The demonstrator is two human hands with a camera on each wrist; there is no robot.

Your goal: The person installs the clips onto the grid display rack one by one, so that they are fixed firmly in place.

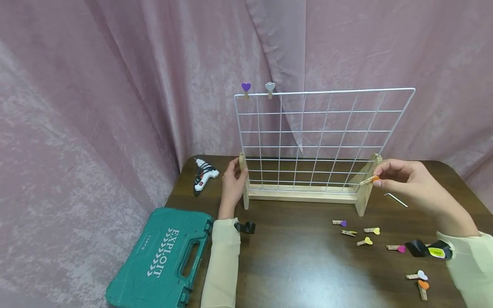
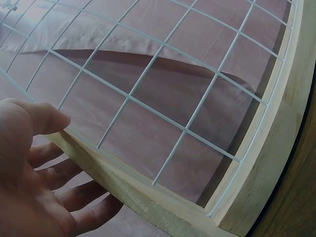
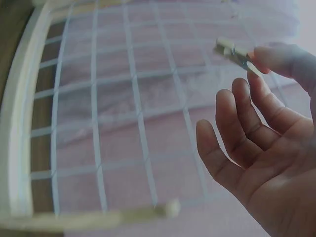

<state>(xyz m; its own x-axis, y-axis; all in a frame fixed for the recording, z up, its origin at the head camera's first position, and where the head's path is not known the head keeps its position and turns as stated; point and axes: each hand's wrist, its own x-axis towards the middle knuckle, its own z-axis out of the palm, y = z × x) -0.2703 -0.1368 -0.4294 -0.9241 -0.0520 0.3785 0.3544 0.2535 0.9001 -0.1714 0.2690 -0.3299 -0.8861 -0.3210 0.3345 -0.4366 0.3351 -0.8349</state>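
Observation:
A white wire grid (image 1: 326, 112) stands upright in a wooden base (image 1: 300, 195). My left hand (image 1: 233, 184) grips the base's left side piece (image 2: 133, 195), thumb on one face and fingers behind it. Near the right side piece, my right hand (image 1: 416, 184) pinches a small wooden clothespin (image 3: 233, 52) with an orange heart between thumb and forefinger, while the other fingers stay loosely bent. Clipped on the grid's top bar at the left are a purple heart clothespin (image 1: 246, 87) and a white heart clothespin (image 1: 270, 88).
Several loose heart clothespins (image 1: 364, 241) lie on the brown table (image 1: 292, 256) at the right front. A bent hex key (image 1: 396, 200) rests beside the right side piece. To the left are a white glue gun (image 1: 207, 174) and a green tool case (image 1: 154, 244). Pink curtains (image 1: 135, 85) hang behind.

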